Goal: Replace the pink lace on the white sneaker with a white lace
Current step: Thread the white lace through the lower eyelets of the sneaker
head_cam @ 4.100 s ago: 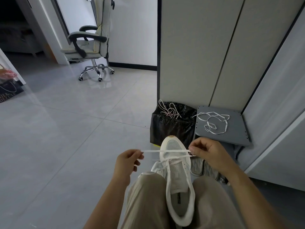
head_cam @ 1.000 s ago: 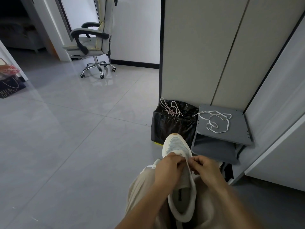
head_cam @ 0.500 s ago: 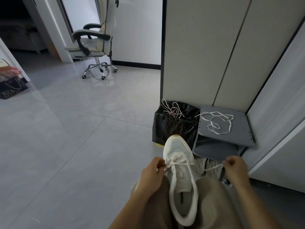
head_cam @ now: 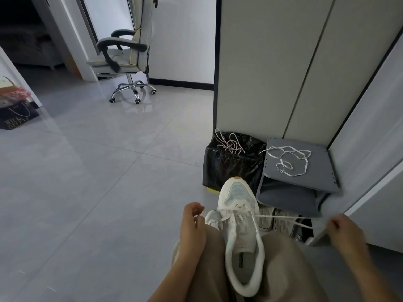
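Beside the sneaker (head_cam: 241, 236), the right hand (head_cam: 346, 234) has drawn the lace (head_cam: 283, 217) farther out.

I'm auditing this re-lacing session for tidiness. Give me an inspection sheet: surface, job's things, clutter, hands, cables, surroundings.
Surface: glossy grey tiled floor; the work sits on the person's lap.
Job's things: white mesh sneaker on the lap; white flat lace threaded at its toe-end eyelets; pink-flecked lace lying on a black plastic bag.
Clutter: spare white lace on a grey shelf board; other shoes beneath.
Hands: left hand pinches one lace end; right hand holds the other taut.
Cables: nothing seen.
Surroundings: pale cabinet doors, cream office chair, printed paper bag.
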Demonstrator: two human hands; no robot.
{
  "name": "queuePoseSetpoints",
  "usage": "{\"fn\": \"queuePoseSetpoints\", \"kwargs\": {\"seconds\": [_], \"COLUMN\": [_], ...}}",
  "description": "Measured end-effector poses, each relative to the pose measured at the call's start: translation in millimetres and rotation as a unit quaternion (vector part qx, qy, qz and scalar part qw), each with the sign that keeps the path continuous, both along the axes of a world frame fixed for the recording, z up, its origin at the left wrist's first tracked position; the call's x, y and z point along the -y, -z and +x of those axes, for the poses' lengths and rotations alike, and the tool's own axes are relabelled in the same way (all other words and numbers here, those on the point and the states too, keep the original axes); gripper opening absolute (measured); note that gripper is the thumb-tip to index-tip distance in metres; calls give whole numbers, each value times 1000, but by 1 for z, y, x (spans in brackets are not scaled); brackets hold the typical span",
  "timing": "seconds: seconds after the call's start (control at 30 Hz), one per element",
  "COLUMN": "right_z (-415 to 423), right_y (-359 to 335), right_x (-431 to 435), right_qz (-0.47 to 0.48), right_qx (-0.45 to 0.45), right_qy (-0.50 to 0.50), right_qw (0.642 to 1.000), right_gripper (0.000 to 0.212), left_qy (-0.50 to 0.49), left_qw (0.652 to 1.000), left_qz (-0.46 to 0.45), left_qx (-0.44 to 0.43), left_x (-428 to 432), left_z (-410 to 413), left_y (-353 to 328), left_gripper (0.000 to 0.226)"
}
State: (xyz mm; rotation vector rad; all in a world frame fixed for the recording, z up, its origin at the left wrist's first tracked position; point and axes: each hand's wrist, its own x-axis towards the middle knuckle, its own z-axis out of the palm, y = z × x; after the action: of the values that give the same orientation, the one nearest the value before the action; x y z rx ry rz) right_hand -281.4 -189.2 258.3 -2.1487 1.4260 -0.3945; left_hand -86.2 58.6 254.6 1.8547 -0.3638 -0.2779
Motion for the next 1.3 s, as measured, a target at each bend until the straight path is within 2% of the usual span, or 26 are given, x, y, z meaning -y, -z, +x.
{"fn": "queuePoseSetpoints", "kwargs": {"seconds": [0.07,0.13,0.17,0.27,0.37,0.47,0.6,0.73,0.8,0.9,1.0,1.07,1.13,1.2,1.27,1.3], "right_z": [-17,-11,0,37,64,72,72,50,38,40,57,70,79,83,85,85], "right_y": [16,23,21,1,-15,-17,-18,-20,-17,-16,-20,-22,-23,-24,-26,-26], "right_x": [12,6,-3,-40,-70,-74,-67,-41,-31,-38,-53,-61,-66,-69,-70,-71], "right_qz": [55,70,58,29,79,113,127,82,89,111,134,143,153,159,161,157], "right_qx": [-63,-86,-63,52,50,47,74,77,57,-10,45,88,94,92,94,96], "right_qy": [38,5,-27,-178,-299,-309,-310,-207,-188,-259,-293,-295,-310,-329,-339,-338], "right_qw": [996,994,996,982,950,943,939,972,976,960,945,941,934,926,922,923], "right_gripper": [18,17,9,27,14,6,11,16,15,9,18,10,2,8,10,10], "left_qy": [-2,24,49,134,157,179,220,204,195,203,212,206,200,194,185,181], "left_qw": [1000,999,998,984,979,981,974,977,979,977,975,976,977,978,982,983], "left_qz": [5,25,40,108,118,76,27,19,21,44,55,56,52,44,33,29], "left_qx": [-3,2,10,49,53,28,-52,-62,-50,-41,-44,-50,-59,-57,-22,23], "left_x": [2,6,8,13,14,13,13,16,17,19,21,21,21,20,19,19], "left_z": [-1,-2,-3,-6,-3,5,11,10,8,6,5,6,8,9,7,6], "left_y": [1,0,0,1,0,-6,-10,-8,-8,-8,-10,-12,-13,-14,-12,-10], "left_gripper": [33,31,30,28,25,18,14,18,21,22,18,18,18,19,20,20]}}
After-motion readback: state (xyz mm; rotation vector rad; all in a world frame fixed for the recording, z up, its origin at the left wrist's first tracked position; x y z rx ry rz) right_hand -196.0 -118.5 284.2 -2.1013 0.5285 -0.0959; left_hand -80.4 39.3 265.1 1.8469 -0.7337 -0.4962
